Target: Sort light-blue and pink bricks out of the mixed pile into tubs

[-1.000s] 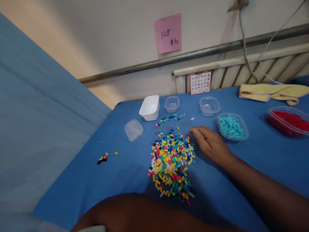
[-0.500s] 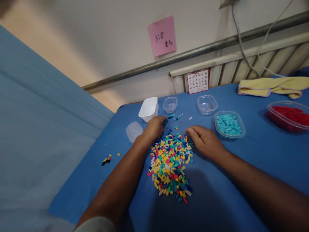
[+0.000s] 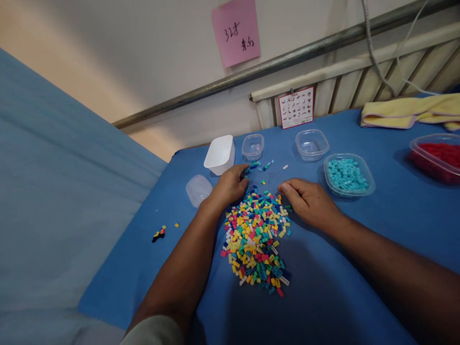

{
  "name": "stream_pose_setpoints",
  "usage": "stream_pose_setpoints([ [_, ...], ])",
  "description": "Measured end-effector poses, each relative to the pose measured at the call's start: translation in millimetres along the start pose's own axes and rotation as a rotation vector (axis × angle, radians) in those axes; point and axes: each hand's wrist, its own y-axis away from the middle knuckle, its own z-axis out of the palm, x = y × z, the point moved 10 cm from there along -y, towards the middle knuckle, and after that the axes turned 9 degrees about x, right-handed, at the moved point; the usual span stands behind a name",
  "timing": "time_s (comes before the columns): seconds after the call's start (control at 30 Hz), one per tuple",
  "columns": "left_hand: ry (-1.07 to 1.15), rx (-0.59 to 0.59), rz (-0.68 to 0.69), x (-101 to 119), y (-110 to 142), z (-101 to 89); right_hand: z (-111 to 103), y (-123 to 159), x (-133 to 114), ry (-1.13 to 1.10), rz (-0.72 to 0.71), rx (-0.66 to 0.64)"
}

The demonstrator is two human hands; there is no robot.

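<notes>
A loose pile of small toy building bricks [image 3: 251, 230] in yellow, green, blue, pink and white lies in front of me. My left hand [image 3: 232, 185] rests at the pile's far left edge. Its thumb and forefinger are apart, beside a few scattered blue and green bricks [image 3: 256, 164]. At the far right edge, my right hand [image 3: 307, 200] is closed, with the thumb against curled fingers. Whatever may be inside that hand is hidden. A single white brick [image 3: 285, 167] lies beyond it.
Behind the hands stand a white tub [image 3: 220, 155] and two clear containers [image 3: 253, 147]. To the right are a container of turquoise bricks [image 3: 347, 175], a container of red pieces [image 3: 440, 158] and a yellow cloth [image 3: 409, 112]. A translucent lid or tub [image 3: 199, 190] lies left, near several stray bricks [image 3: 158, 234].
The camera view has tilted down and shifted slightly. My left thumb has parted from the forefinger. My right hand stays closed at about the same place by the pile.
</notes>
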Motion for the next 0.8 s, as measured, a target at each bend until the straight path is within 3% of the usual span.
stream_pose_setpoints([
  [0.37,0.099,-0.135,-0.054,-9,5,1.0,-1,0,-2,0.010,0.012,-0.025],
  [0.8,0.085,-0.125,0.020,-2,4,-7.8,-1,1,1,0.016,0.030,-0.037],
])
